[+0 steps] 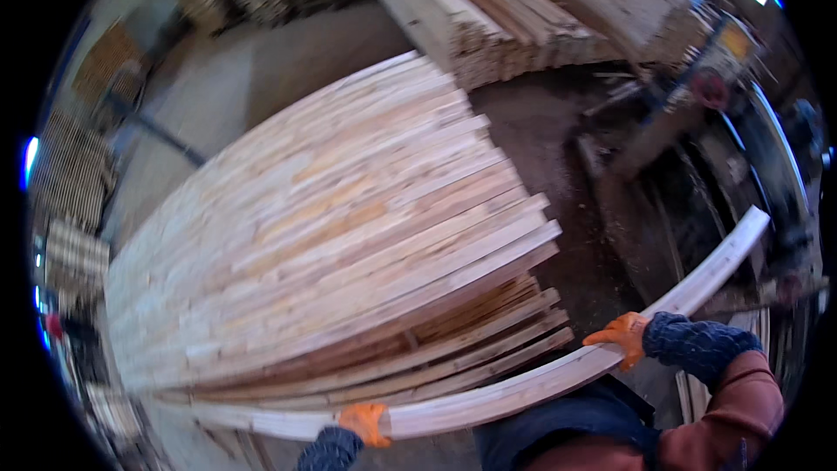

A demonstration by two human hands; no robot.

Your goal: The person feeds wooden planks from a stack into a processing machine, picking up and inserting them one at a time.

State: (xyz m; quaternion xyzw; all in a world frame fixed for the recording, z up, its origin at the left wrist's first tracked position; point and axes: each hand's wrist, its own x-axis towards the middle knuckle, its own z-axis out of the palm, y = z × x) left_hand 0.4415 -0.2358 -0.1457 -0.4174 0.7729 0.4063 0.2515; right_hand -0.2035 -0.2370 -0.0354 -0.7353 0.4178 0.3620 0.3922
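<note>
A long pale wooden slat (523, 384) runs across in front of me, from the lower left up to the right. My left hand (366, 423), in an orange glove, grips it near its left part. My right hand (621, 336), also in an orange glove, holds it further right. The slat lies just at the near edge of a big stack of similar slats (331, 227), laid side by side in several layers.
Another pile of boards (506, 17) stands at the back. A dark sawing machine (715, 122) with a red part is on the right. More stacked wood (74, 192) lines the left side. Dusty floor (540, 139) shows between the stack and the machine.
</note>
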